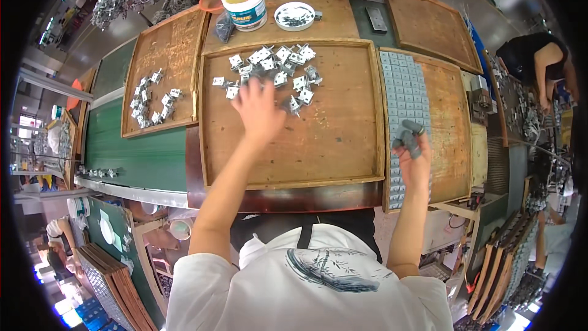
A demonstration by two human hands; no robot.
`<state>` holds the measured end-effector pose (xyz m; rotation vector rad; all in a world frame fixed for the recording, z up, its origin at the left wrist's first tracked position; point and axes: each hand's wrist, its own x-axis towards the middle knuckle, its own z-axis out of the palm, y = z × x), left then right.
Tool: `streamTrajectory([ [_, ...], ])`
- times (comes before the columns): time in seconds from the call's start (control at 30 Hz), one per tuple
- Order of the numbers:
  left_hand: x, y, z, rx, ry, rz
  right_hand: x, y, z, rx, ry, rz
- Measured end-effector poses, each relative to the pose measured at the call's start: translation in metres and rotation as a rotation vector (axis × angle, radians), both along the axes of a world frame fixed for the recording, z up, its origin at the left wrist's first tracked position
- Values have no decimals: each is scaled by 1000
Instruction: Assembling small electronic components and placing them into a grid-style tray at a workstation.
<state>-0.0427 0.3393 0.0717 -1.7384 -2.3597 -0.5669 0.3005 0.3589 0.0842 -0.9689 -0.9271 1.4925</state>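
Note:
My left hand [260, 110] reaches over the near side of a loose cluster of small silver metal brackets with pins [283, 55] in the middle wooden tray [294, 153]. Its fingers are spread, and the fingertips look dark grey, as if covered. My right hand [416, 156] is above a block of grey square pieces set in rows [404, 83], on the tray to the right. Its fingers curl together and also look covered in dark grey. Whatever lies between them blends with the grey and cannot be made out.
A white tub with a red stick [244, 9] and a round white dish with dark smears [294, 16] stand behind the middle tray. More brackets lie in the left tray [160, 73], beside a green belt [131, 159]. Another person [542, 64] works at far right.

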Motion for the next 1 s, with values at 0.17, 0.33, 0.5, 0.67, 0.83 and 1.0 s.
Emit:
streamTrajectory([
  [0.17, 37, -6, -31, -118, -354, -17, -6, -28, -24, -57, 121, 50],
  [0.33, 31, -7, -42, -85, -479, 35, -17, -46, -20, 23, 13, 57],
  [0.5, 29, -56, -22, 8, -1016, -70, -32, -67, -14, -14, -118, 85],
  [0.67, 45, -112, -14, 193, -1865, -303, -55, -86, -4, -33, -227, 222],
  [0.83, 59, -153, 19, 186, -1896, -286, -81, -109, 37, -12, -182, 483],
  [1.0, 54, -169, 26, 118, -1794, -364, -85, -116, 58, 614, -959, 484],
])
